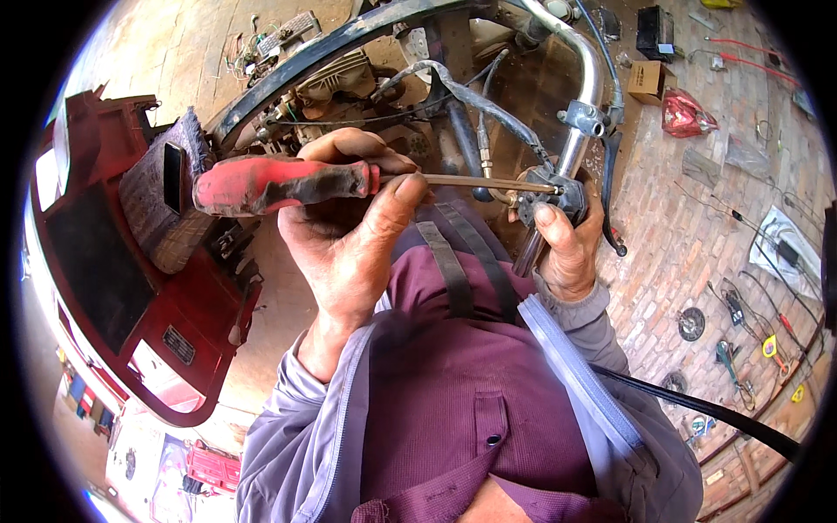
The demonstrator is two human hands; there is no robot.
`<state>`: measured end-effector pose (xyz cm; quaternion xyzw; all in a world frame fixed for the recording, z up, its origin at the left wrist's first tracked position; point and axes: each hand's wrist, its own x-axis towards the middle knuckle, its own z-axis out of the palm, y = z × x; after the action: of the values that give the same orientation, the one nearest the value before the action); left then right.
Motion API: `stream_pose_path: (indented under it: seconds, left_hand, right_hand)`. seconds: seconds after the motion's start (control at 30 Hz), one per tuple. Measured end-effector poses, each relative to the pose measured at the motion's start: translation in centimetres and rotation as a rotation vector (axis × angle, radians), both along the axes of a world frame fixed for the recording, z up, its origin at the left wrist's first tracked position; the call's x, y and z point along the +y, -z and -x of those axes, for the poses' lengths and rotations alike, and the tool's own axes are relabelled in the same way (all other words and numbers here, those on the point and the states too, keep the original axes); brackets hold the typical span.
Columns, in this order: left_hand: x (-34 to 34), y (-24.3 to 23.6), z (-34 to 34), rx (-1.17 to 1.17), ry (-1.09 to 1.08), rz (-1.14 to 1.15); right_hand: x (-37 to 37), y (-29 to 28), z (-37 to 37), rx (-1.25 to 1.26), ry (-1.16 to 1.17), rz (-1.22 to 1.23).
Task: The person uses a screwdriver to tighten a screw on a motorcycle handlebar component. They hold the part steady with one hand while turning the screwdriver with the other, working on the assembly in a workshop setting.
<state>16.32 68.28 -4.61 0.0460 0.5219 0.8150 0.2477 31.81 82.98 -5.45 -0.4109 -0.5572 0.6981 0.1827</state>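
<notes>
The screwdriver [288,185] lies almost level across the scene, its fat handle to the left and its long, thin shaft running right. The handle is red with black sections, scuffed and grimy, darkest at the butt end and on its near side; the shaft looks dull and brownish. Its tip meets the black switch housing [571,197], by a small shiny spot on the far part.

The left hand [340,235] is partly closed, thumb and fingers pinching the screwdriver where handle gives way to shaft — most of the handle sticks out to the left. The right hand [571,253] is curled round the housing, thumb on its near face and fingers on the right side.

That housing is compact and blocky, dusty in places, and sits against the chrome handlebar [595,83], which bends away to the far side. A grey-wrapped cable [488,106] comes down to it from the far left. Farther up the bar is a metal clamp [582,118], with a black lever [609,174] just right of the right hand.
</notes>
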Motion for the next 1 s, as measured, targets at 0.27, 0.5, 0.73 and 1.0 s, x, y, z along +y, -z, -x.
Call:
stream_pose_path:
  seconds: [0.27,0.5,0.73,1.0]
  left_hand:
    - [0.0,-1.4,1.4,-0.114,0.091,-0.029]
    - [-1.5,0.7,2.1,-0.349,0.107,-0.315]
    - [-0.6,-1.7,2.0,-0.041,-0.101,-0.070]
    - [-1.3,-1.0,2.5,-0.194,-0.041,-0.095]
  right_hand:
    - [0.7,0.6,-0.8,-0.100,-0.036,-0.094]
    - [0.7,0.3,-0.6,-0.142,-0.040,-0.056]
    - [0.7,0.2,-0.5,-0.159,-0.056,-0.072]
    - [0.7,0.4,-0.7,-0.187,-0.059,-0.138]
